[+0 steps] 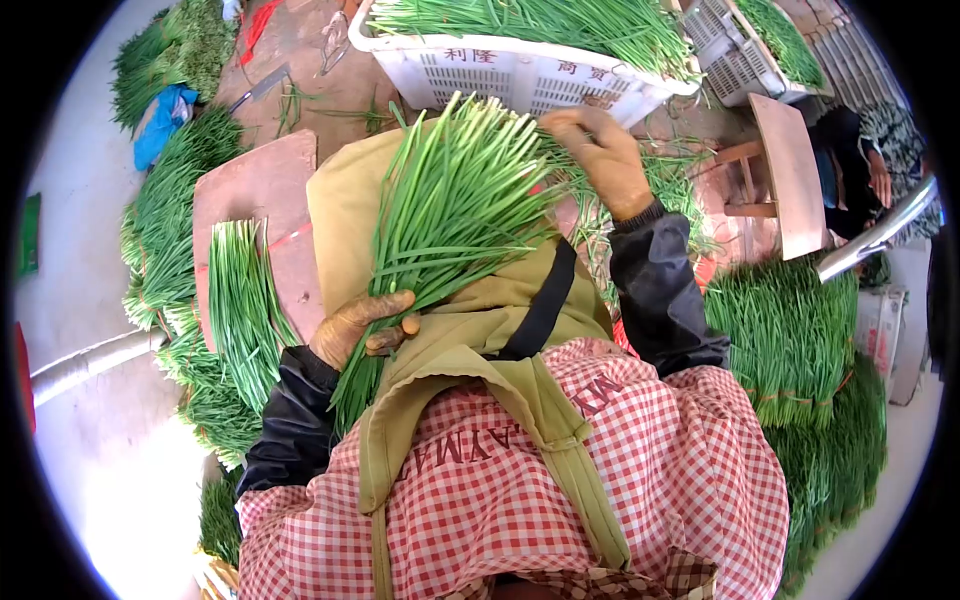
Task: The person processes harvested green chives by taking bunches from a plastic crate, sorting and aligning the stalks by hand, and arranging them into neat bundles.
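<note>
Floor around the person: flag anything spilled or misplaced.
Loose green stalks lie strewn on the floor near the right hand, unlike the stacked bundles farther right. A knife-like blade also sits on the floor, upper left, oddly for a tool.

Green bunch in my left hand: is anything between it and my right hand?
Nothing visible is in the way: the right hand is right beside the pale upper ends of the green bunch. Whether they touch is unclear.
</note>
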The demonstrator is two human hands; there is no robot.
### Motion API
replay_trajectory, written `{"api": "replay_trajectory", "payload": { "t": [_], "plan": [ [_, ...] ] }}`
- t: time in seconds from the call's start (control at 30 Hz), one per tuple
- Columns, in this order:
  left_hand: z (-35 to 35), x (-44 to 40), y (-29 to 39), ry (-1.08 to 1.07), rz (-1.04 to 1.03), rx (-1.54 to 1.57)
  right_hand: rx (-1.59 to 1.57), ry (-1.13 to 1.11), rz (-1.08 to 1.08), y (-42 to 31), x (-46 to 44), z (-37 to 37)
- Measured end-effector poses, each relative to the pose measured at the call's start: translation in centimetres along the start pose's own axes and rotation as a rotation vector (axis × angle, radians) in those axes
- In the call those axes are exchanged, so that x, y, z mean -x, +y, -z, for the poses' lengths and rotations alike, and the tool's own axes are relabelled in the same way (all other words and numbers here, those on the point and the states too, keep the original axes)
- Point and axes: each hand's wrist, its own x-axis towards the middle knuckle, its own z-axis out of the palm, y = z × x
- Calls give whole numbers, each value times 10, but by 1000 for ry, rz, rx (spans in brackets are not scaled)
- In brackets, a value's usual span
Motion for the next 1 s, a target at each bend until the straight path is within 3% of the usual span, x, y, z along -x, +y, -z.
{"api": "replay_trajectory", "payload": {
  "t": [0.1,0.13,0.2,0.3,0.4,0.43,0.53,0.6,0.63,0.67,0.7,0.77,0.9,0.97,1.0],
  "plan": [
    [-2,-1,7,62,29,-238,286,-359,-33,-5,-16,-27],
    [-3,1,11,63,33,-234,286,-363,-37,16,-21,-28],
    [-7,1,25,33,18,-268,575,-12,-115,70,-28,-9],
    [-25,7,75,63,-60,-414,489,-208,-8,145,4,45],
    [-46,12,142,73,-240,-714,-121,2,-389,82,51,16],
    [-42,12,161,138,-174,-804,-258,-73,-418,55,62,13],
    [-75,7,207,142,-408,-967,-932,-328,-713,14,68,3],
    [-89,8,216,197,-474,-1049,-1485,-448,-726,-23,57,-24],
    [-94,7,220,257,-524,-1116,-1616,-425,-764,-38,42,-37],
    [-100,10,218,296,-432,-1182,-1750,-402,-835,-47,31,-50],
    [-55,-32,201,200,-797,-1133,-1750,-405,-846,-48,17,-67],
    [-61,-10,153,526,-1091,-1724,-1834,-309,-695,-34,3,-93],
    [-38,-25,36,584,-771,-1938,-1828,-241,-537,-11,8,-92],
    [-31,-36,-6,669,-412,-2268,-1748,-251,-539,-7,19,-75],
    [-25,-32,-13,666,-400,-2264,-1704,-257,-546,-6,26,-69]
  ]
}}
